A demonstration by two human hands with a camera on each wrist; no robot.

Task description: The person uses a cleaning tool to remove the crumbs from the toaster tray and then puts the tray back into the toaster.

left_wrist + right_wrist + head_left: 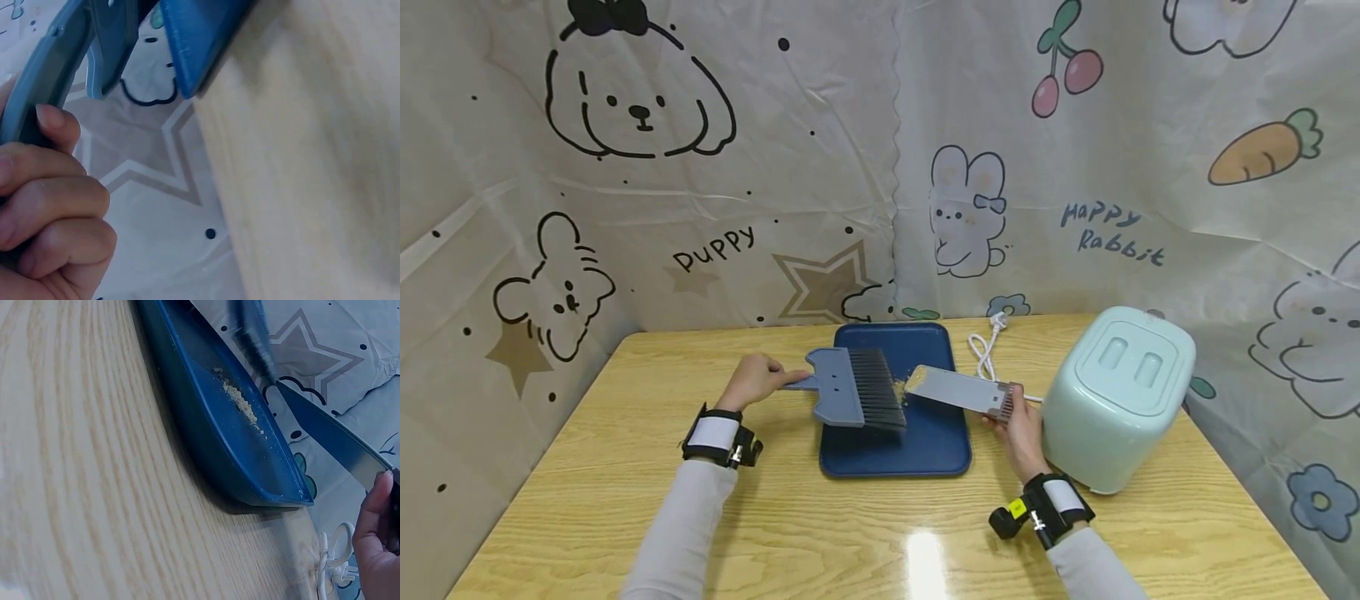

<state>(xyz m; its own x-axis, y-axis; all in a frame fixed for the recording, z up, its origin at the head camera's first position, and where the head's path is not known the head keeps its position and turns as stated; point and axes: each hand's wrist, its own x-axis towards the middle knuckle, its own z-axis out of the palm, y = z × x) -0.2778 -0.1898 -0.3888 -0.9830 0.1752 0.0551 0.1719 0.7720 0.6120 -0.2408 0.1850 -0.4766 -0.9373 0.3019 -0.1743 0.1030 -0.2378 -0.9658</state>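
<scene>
My left hand [751, 382] grips the handle of a grey-blue hand brush [837, 388], its fingers curled round it in the left wrist view. The brush's dark bristles [877, 390] hang over a dark blue tray [895, 457]. From the right, my right hand [1022, 432] pinches the end of a flat silver crumb tray [957, 388], thumb on top. Its far end reaches over the blue tray, close to the bristles, and carries some tan crumbs [916, 379]. A line of pale crumbs [242, 406] lies in the blue tray in the right wrist view.
A mint-green appliance [1116, 400] with two oblong recesses on top stands just right of my right hand. Its white cord and plug [985, 350] lie behind the crumb tray. A printed cloth [820, 192] hangs behind the wooden table [790, 525].
</scene>
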